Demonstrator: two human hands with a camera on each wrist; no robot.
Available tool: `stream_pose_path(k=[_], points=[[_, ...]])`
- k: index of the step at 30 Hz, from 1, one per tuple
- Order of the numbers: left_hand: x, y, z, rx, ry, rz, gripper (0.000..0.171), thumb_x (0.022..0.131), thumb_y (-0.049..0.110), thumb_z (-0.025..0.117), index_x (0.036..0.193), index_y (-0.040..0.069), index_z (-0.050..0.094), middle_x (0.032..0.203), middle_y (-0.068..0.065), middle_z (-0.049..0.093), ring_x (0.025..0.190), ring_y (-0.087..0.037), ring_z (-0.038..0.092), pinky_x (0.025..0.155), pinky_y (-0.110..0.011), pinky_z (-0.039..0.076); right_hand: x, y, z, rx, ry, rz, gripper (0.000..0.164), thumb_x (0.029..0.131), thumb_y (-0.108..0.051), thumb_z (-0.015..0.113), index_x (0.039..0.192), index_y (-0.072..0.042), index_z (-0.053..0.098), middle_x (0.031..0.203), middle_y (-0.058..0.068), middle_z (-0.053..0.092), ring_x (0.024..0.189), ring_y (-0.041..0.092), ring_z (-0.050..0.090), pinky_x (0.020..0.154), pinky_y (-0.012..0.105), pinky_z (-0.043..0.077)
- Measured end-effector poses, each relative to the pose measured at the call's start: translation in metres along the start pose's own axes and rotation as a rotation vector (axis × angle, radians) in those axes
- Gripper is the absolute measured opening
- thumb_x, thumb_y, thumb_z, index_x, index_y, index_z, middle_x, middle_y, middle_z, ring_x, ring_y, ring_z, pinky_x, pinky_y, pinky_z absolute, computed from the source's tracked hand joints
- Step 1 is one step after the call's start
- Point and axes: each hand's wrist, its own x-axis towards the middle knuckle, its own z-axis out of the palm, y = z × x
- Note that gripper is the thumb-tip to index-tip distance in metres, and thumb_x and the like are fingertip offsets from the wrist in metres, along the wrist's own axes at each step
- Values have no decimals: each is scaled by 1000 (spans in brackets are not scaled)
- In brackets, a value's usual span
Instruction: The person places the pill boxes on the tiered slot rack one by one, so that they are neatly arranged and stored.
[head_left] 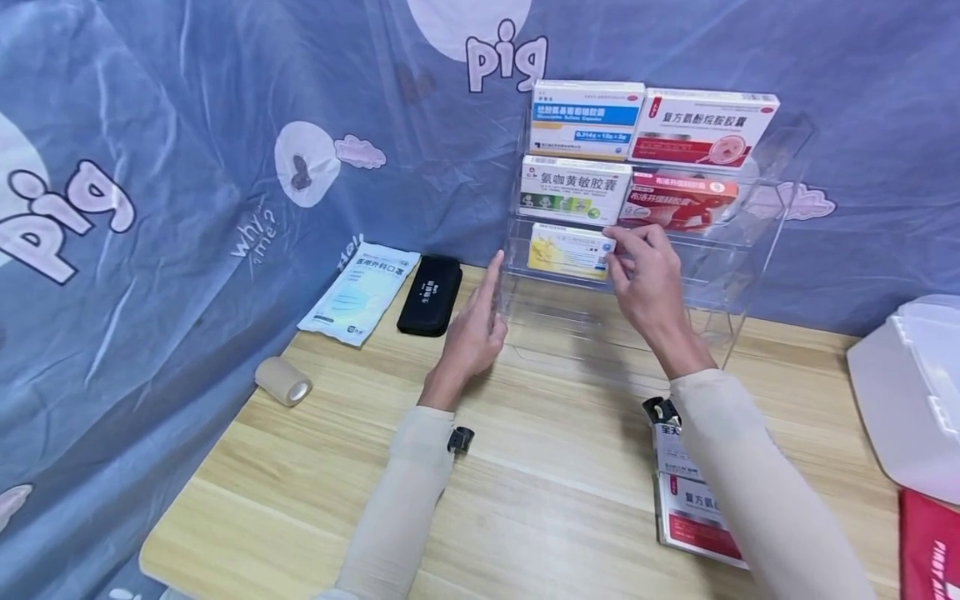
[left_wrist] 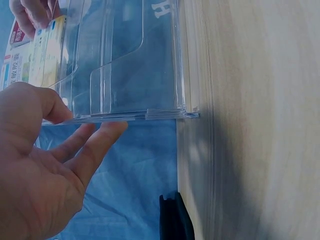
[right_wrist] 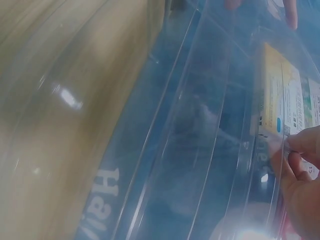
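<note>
My right hand pinches the right end of a yellow and white medicine box, which sits at the left of a lower tier of a clear acrylic rack. In the right wrist view, thumb and fingers meet at the end of that box. My left hand is at the rack's left side, index finger straight. The left wrist view shows its fingertips against the outer face of the clear side panel, thumb by the panel's edge.
Above stand a blue-white box, a red-white box, a green-white box and a red box. A mask packet, black case and tape roll lie left. More boxes and a white bin are right.
</note>
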Motion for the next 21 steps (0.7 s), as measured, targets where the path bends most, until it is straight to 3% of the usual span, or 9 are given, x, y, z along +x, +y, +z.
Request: stream_pose_path(k=[3,8,12,21], points=[[0,0,0,2,0,-2,102,86,0,55,153,50,-5,161,2,30,102,-25,60,67,-38,52,1,-3,3,-13,-14,-1,33,89,-4,64,121,-10,70,105,15,55,97,21,60,80,7,43],[0,0,0,2,-1,-7,103,86,0,55,152,50,-5,160,2,32,105,-25,60,70,-39,52,0,-6,7,-44,-58,-28,42,88,-1,60,128,-11,65,106,15,54,94,24,60,81,32,56],[0,-1,-1,4,1,-2,103,85,0,55,152,50,-5,159,1,33,106,-25,60,71,-40,52,-1,-9,11,-53,-85,-63,47,87,-1,59,132,-12,62,105,16,54,91,28,57,83,42,53],[1,-2,-1,7,-1,-5,104,85,0,56,152,52,-5,159,0,35,109,-25,60,73,-42,53,-2,-13,15,-42,-122,-86,51,87,-3,60,137,-13,57,109,17,53,94,31,54,90,48,46]])
